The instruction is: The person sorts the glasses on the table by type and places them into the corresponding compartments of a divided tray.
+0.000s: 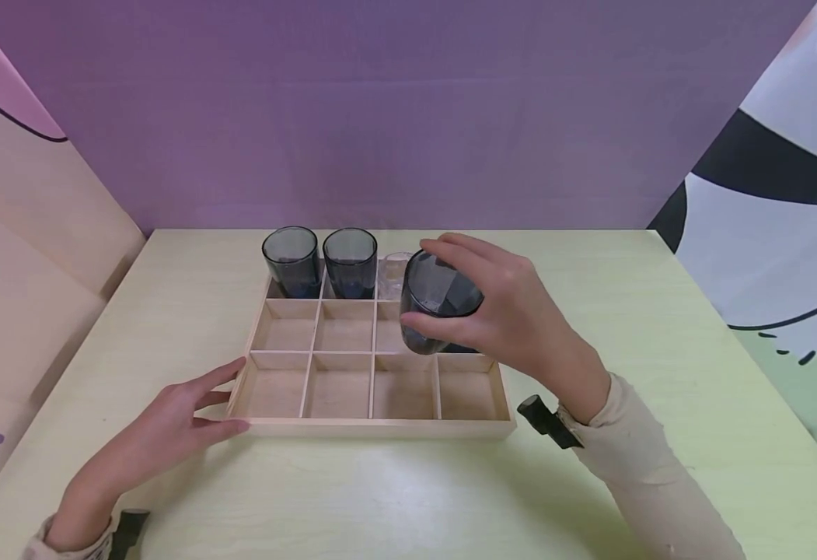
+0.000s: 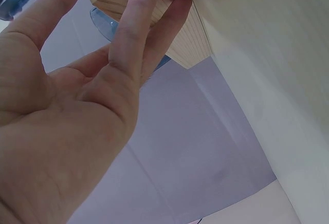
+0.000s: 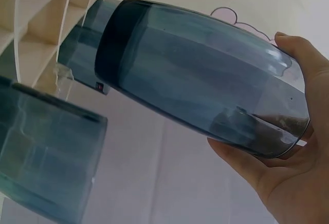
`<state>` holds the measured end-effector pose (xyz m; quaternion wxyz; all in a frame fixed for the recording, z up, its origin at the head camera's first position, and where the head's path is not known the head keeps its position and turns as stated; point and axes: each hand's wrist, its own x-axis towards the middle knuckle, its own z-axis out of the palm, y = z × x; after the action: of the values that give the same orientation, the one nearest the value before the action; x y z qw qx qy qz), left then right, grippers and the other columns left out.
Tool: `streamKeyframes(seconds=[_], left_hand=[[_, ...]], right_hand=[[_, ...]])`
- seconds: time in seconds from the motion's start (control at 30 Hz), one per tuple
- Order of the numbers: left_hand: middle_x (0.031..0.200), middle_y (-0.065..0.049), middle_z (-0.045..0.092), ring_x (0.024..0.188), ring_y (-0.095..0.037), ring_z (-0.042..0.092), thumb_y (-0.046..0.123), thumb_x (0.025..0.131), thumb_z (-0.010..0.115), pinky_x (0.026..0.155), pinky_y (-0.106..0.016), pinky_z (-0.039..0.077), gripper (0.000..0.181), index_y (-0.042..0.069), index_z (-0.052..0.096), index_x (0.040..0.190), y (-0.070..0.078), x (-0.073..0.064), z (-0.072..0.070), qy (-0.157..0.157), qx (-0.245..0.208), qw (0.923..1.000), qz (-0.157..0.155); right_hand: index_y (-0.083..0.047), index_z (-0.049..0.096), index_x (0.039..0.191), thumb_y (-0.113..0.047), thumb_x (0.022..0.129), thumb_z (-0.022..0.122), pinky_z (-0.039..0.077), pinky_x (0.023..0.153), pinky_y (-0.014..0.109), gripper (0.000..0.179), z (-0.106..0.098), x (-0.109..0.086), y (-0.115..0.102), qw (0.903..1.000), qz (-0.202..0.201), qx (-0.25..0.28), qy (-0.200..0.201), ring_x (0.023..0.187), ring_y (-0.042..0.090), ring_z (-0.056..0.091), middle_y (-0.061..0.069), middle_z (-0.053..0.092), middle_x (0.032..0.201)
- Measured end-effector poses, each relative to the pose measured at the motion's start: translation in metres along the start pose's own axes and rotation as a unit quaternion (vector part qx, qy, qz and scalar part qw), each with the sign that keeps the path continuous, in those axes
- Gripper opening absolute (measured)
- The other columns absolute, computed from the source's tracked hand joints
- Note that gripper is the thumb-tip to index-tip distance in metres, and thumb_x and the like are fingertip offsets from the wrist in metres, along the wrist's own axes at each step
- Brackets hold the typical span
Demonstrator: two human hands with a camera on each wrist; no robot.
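Observation:
My right hand [image 1: 502, 299] grips a dark grey-blue glass tumbler [image 1: 443, 288] by its rim, thumb on one side and fingers on the other. The tumbler is tilted and held over the right part of a wooden divided box [image 1: 380, 428]. Two similar tumblers, one at the far left [image 1: 291, 260] and one beside it [image 1: 350, 263], stand in the back row. Partly covered by the held tumbler, a clear glass [image 1: 392, 272] sits to their right. With fairly straight fingers, my left hand [image 1: 163, 432] touches the box's left side and front corner.
Below the held tumbler, something dark [image 1: 460, 348] shows in the box's right part, mostly hidden by my hand. The box stands on a pale table [image 1: 394, 498] before a purple backdrop [image 1: 380, 117]. Printed panels flank both sides.

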<state>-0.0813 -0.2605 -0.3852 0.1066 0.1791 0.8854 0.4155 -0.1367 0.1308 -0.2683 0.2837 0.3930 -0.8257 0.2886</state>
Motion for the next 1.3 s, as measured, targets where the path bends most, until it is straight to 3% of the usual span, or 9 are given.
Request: streamKeyframes(seconds=[0.43,0.63,0.87,1.3], left_hand=[[0.157,-0.017,0.035,0.121,-0.037,0.060,0.036,0.091,0.075,0.085,-0.032,0.060,0.081,0.008,0.035,0.155,0.000,-0.002,0.000,0.004,0.004,1.0000,0.003],[0.157,-0.018,0.035,0.121,-0.037,0.060,0.035,0.091,0.074,0.085,-0.032,0.060,0.080,0.006,0.035,0.154,0.000,-0.001,0.001,0.003,0.002,1.0000,0.003],[0.157,-0.017,0.036,0.121,-0.038,0.060,0.035,0.090,0.075,0.085,-0.030,0.060,0.081,0.005,0.035,0.154,0.001,0.000,0.001,0.002,0.006,1.0000,0.003],[0.157,-0.017,0.035,0.122,-0.039,0.059,0.035,0.090,0.076,0.084,-0.031,0.060,0.082,0.004,0.035,0.154,0.001,0.000,0.000,0.001,0.004,1.0000,-0.005]], right_hand=[[0.000,0.067,0.124,-0.034,0.067,0.092,0.061,0.080,0.037,0.072,0.021,-0.012,-0.007,0.9992,-0.027,0.007,-0.029,0.110,0.027,0.065,0.014,0.066,0.123],[-0.001,0.065,0.126,-0.035,0.067,0.093,0.060,0.079,0.034,0.074,0.033,-0.022,-0.007,0.9977,-0.004,0.043,-0.052,0.110,0.024,0.066,0.013,0.066,0.125],[-0.001,0.065,0.128,-0.037,0.067,0.092,0.055,0.098,0.042,0.076,0.043,-0.035,-0.006,0.9961,0.012,0.044,-0.075,0.121,0.029,0.061,0.015,0.064,0.129],[-0.002,0.063,0.130,-0.042,0.070,0.089,0.057,0.095,0.037,0.076,0.060,-0.051,-0.005,0.9922,0.026,0.035,-0.117,0.116,0.024,0.063,0.012,0.060,0.133]])
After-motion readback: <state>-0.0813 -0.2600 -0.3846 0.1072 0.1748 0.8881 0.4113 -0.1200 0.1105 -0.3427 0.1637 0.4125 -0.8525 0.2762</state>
